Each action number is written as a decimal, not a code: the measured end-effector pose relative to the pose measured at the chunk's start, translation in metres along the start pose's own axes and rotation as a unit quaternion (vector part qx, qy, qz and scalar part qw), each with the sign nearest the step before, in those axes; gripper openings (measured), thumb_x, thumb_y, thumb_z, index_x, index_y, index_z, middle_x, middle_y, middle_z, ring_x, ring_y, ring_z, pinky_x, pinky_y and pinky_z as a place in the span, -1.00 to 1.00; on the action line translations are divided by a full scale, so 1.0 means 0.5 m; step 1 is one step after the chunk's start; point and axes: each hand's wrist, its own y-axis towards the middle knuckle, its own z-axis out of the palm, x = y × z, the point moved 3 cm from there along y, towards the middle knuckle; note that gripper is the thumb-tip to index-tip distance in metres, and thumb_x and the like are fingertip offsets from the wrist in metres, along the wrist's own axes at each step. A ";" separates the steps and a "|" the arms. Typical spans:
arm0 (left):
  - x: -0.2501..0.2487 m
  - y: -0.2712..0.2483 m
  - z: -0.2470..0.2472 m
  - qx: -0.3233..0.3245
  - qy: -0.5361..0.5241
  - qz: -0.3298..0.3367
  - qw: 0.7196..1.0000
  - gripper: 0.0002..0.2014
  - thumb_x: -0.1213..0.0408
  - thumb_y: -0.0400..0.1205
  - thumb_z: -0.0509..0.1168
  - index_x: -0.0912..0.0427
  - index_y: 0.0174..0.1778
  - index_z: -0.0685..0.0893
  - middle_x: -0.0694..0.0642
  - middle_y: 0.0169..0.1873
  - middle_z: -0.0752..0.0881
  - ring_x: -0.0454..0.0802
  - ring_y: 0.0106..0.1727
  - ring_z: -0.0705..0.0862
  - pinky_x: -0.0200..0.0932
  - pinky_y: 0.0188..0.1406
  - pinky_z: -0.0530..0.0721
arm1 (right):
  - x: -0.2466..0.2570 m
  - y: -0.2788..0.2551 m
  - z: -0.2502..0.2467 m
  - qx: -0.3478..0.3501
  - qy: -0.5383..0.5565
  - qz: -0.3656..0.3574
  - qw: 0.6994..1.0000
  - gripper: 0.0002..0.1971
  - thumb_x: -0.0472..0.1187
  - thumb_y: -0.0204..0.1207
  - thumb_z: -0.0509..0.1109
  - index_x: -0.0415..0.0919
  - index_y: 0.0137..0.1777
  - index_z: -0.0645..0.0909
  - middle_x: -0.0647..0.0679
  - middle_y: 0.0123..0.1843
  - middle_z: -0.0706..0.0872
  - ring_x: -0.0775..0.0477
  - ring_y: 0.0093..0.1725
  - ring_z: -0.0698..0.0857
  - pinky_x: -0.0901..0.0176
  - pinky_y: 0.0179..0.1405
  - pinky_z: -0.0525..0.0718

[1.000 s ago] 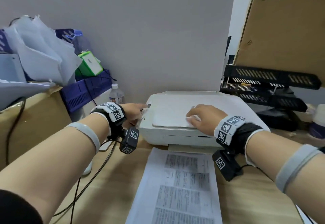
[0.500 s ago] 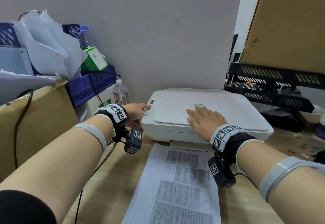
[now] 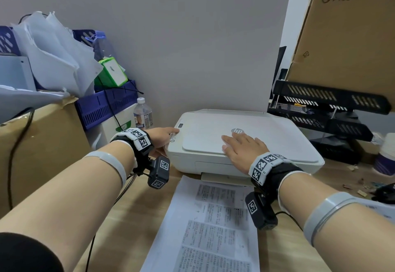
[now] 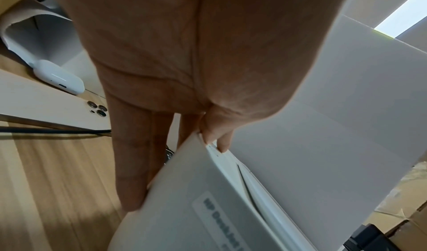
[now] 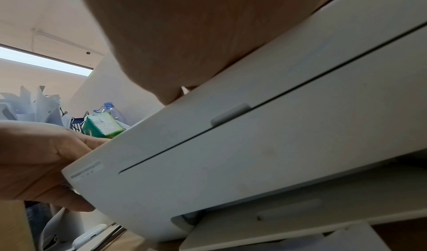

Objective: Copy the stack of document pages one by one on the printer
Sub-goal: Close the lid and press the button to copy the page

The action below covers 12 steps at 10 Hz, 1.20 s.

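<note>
Our right hand (image 3: 243, 146) lies flat on the printer (image 3: 277, 143) lid, our left hand (image 3: 164, 138) fingers extended at its buttons; the document pages (image 3: 205, 229) look limp, best lifted by a corner.

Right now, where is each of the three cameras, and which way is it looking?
Head: on the head, looking forward and down at the printer; both forearms, left hand and right hand show.
Left wrist: under that wrist, looking along the fingers to the printer's left corner.
Right wrist: under that wrist, looking leftward along the printer's front; palm above, left hand beyond.
All three share the printer.
</note>
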 end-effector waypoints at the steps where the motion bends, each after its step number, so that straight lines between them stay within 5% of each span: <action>1: 0.001 -0.001 0.000 0.004 -0.002 0.000 1.000 -0.37 0.51 0.69 0.01 -0.18 0.61 0.38 0.29 0.14 0.78 0.34 0.07 0.80 0.35 0.16 0.73 | 0.001 -0.002 -0.002 0.002 0.002 0.002 1.000 -0.47 0.17 0.74 -0.19 0.20 0.70 0.06 0.04 0.78 0.02 -0.04 0.74 0.01 -0.21 0.69 -0.08; 8: 0.003 -0.008 -0.008 0.029 -0.003 0.009 1.000 -0.37 0.52 0.70 0.07 -0.17 0.62 0.36 0.26 0.21 0.74 0.32 0.12 0.79 0.38 0.22 0.69 | 0.004 -0.005 -0.007 0.003 0.004 0.005 1.000 -0.48 0.17 0.75 -0.17 0.21 0.70 0.08 0.05 0.78 0.03 -0.04 0.74 0.01 -0.20 0.70 -0.08; 11: 0.001 -0.029 0.001 0.025 -0.035 0.026 0.999 -0.51 0.57 0.72 0.02 -0.24 0.10 0.51 0.18 -0.01 0.82 0.23 -0.04 0.74 0.38 0.33 0.61 | 0.003 -0.003 -0.005 0.003 0.005 0.005 1.000 -0.48 0.17 0.74 -0.17 0.21 0.70 0.08 0.05 0.78 0.03 -0.04 0.74 0.01 -0.20 0.70 -0.08; 12: 0.002 -0.029 0.002 0.018 -0.032 0.023 0.999 -0.50 0.56 0.72 0.00 -0.25 0.09 0.52 0.15 -0.08 0.84 0.22 -0.07 0.76 0.35 0.31 0.63 | 0.003 -0.001 -0.005 0.000 0.006 0.006 1.000 -0.48 0.18 0.74 -0.16 0.21 0.69 0.09 0.05 0.77 0.04 -0.04 0.73 0.03 -0.20 0.69 -0.08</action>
